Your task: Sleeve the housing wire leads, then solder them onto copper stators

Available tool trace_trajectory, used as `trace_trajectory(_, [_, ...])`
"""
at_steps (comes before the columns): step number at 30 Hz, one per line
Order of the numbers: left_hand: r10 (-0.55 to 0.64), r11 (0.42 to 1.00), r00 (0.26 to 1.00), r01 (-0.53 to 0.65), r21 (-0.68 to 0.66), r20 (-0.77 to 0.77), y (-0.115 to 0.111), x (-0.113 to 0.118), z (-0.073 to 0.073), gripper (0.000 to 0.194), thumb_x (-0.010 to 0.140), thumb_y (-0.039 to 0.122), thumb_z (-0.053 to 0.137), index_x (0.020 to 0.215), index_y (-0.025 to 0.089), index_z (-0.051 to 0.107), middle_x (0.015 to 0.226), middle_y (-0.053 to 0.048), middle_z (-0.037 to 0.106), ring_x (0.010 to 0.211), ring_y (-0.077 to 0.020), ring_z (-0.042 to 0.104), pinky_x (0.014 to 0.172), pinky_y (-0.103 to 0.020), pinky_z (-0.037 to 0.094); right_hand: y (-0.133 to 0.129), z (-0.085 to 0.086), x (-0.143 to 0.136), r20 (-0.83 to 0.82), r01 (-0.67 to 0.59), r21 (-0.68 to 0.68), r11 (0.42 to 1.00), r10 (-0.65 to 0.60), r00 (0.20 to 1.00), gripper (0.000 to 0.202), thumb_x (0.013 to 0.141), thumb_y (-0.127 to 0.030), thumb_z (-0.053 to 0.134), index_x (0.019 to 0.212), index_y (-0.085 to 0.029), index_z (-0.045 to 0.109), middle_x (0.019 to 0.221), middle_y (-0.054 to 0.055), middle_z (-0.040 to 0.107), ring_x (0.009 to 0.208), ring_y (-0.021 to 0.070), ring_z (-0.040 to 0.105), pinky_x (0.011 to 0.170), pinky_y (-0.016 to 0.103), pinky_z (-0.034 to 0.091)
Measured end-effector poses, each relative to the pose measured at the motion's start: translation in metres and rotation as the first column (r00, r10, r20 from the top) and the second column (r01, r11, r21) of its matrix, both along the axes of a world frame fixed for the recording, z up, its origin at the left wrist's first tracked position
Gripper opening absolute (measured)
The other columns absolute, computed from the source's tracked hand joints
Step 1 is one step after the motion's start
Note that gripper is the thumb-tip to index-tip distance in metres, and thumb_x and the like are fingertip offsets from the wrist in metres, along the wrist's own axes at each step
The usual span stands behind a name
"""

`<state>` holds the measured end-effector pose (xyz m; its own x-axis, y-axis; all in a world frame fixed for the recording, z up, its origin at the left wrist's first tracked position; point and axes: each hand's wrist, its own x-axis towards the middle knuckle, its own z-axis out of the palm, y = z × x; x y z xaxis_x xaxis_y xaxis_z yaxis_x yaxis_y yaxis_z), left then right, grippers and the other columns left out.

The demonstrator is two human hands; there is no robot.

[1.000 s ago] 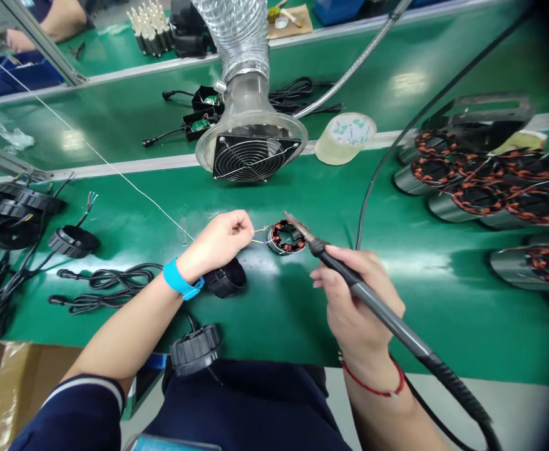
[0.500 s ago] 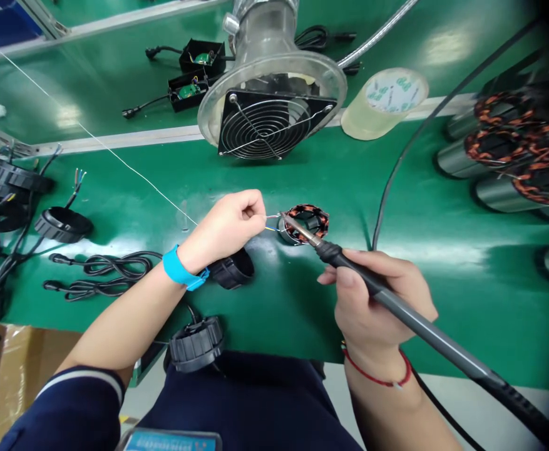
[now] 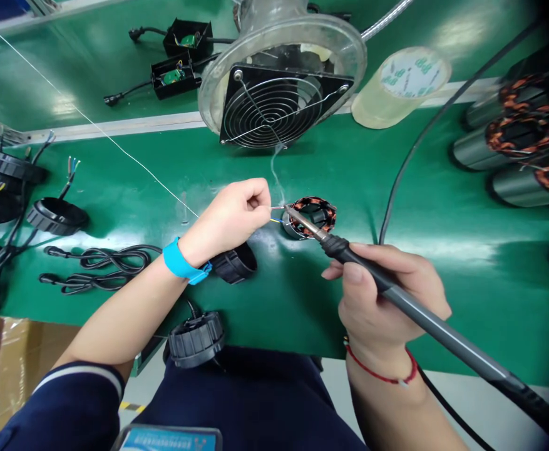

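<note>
A small stator with copper windings (image 3: 312, 216) stands on the green bench. Thin wires (image 3: 278, 220) run from its left side toward my left hand (image 3: 236, 213), whose thumb and fingertips are pinched on a wire end. My right hand (image 3: 391, 294) is wrapped round the handle of a soldering iron (image 3: 382, 282). The iron's tip meets the wire just at the stator's upper left edge, and a wisp of smoke (image 3: 277, 169) rises there. Beneath my left wrist lies a black ring cap (image 3: 235, 263).
A fume hood with a fan grille (image 3: 269, 116) hangs over the bench's back. Right of it stand a tape roll (image 3: 400, 88) and several larger stators (image 3: 513, 138). Coiled black cables (image 3: 105, 266) and ring caps (image 3: 58, 216) lie left; another cap (image 3: 196, 339) sits at the front edge.
Smoke now rises from the iron's tip toward the fan. The view has shifted slightly; both hands keep their grips, and the tip stays near the wires.
</note>
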<state>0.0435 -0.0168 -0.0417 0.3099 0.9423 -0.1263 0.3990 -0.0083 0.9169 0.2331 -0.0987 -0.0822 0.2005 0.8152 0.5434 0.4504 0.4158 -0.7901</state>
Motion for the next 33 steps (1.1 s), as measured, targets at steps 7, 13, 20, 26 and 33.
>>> trace_trajectory(7, [0.002,1.0,1.0,-0.002,0.004,-0.009,0.0003,0.0003,-0.0001,0.017,0.07,0.001,0.047,0.061,0.016,0.046,0.059,0.004,0.041,0.056,-0.0068,0.035,0.054,-0.024,0.027,0.0002,0.0011,-0.001,0.013,-0.024,0.018,1.0,0.024,1.0,0.017,0.08,-0.026,0.068,0.097,-0.022,0.066,0.065,-0.001,0.064,0.05,0.0151,0.062,0.041,0.027,0.046])
trace_trajectory(13, [0.008,1.0,1.0,-0.007,0.009,-0.006,0.0006,0.0011,0.0001,0.017,0.071,0.002,0.047,0.061,0.016,0.046,0.059,0.004,0.041,0.056,-0.0065,0.035,0.054,-0.024,0.027,-0.0014,-0.0003,-0.0006,0.054,-0.033,0.015,0.999,0.032,0.998,0.018,0.079,-0.024,0.068,0.097,-0.022,0.066,0.069,0.0,0.064,0.053,0.0147,0.062,0.042,0.027,0.046])
trace_trajectory(20, [0.014,1.0,1.0,-0.014,-0.014,-0.002,0.0004,0.0014,0.0007,0.017,0.07,0.001,0.047,0.061,0.016,0.046,0.059,0.004,0.042,0.055,-0.0062,0.034,0.053,-0.023,0.027,-0.001,-0.0027,0.0015,0.062,-0.02,0.091,0.996,0.014,0.998,0.02,0.078,-0.025,0.069,0.097,-0.022,0.066,0.075,0.002,0.067,0.055,0.0154,0.063,0.048,0.031,0.05])
trace_trajectory(26, [0.013,1.0,1.0,-0.013,-0.02,0.004,0.0005,0.0016,0.0003,0.016,0.07,0.002,0.047,0.062,0.016,0.046,0.059,0.004,0.042,0.055,-0.0062,0.035,0.053,-0.023,0.027,-0.0015,-0.0013,0.0009,0.055,-0.04,0.062,0.997,0.037,0.998,0.019,0.078,-0.023,0.068,0.098,-0.021,0.066,0.073,0.001,0.064,0.053,0.0142,0.061,0.045,0.028,0.047])
trace_trajectory(33, [0.015,1.0,1.0,-0.015,-0.016,0.001,0.0005,0.0017,-0.0001,0.016,0.07,0.002,0.047,0.061,0.016,0.046,0.059,0.004,0.042,0.055,-0.0063,0.035,0.053,-0.023,0.028,-0.0025,-0.0014,0.0001,0.065,-0.035,0.044,0.998,0.032,0.997,0.018,0.08,-0.024,0.067,0.098,-0.022,0.066,0.074,0.001,0.065,0.053,0.0147,0.061,0.045,0.029,0.047])
